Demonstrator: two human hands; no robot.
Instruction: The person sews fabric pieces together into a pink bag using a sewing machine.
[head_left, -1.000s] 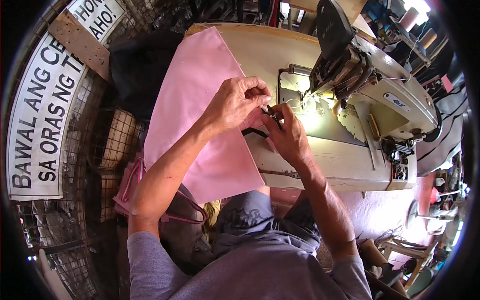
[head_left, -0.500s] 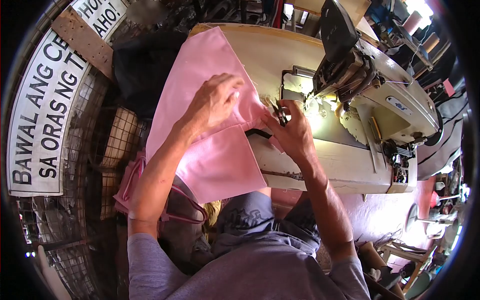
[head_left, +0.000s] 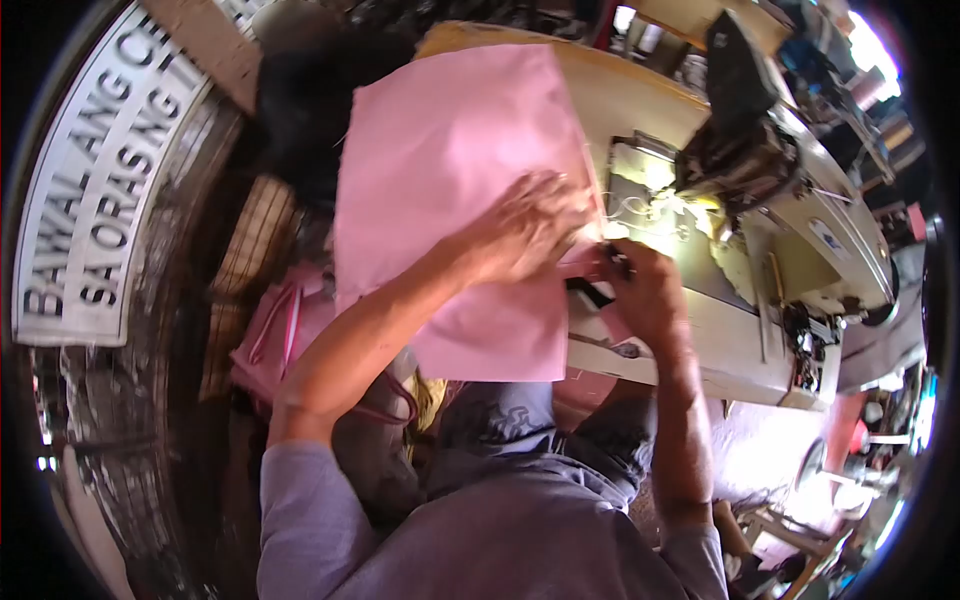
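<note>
A broad piece of pink fabric point(head_left: 450, 140) lies over the machine table and hangs down to my lap. My left hand point(head_left: 535, 225) is over its right part, close to the edge; motion smears its fingers. My right hand point(head_left: 645, 290) is closed around small dark thread snips point(head_left: 618, 260), right at the fabric's right edge. The sewing machine point(head_left: 745, 165) stands just beyond my right hand, its lamp lighting the needle area. Loose pale threads point(head_left: 660, 210) lie by the needle plate.
More pink pieces with strap-like trim point(head_left: 285, 325) hang at my left, beside a wire mesh. A white lettered sign point(head_left: 95, 190) is on the far left. The wooden table edge point(head_left: 640, 75) runs along the back. A small wooden stand point(head_left: 800, 540) is at the lower right.
The pink fabric has been turned and spread, so its folded seam no longer shows. Both hands have moved right and slightly nearer in the view, which has also shifted.
</note>
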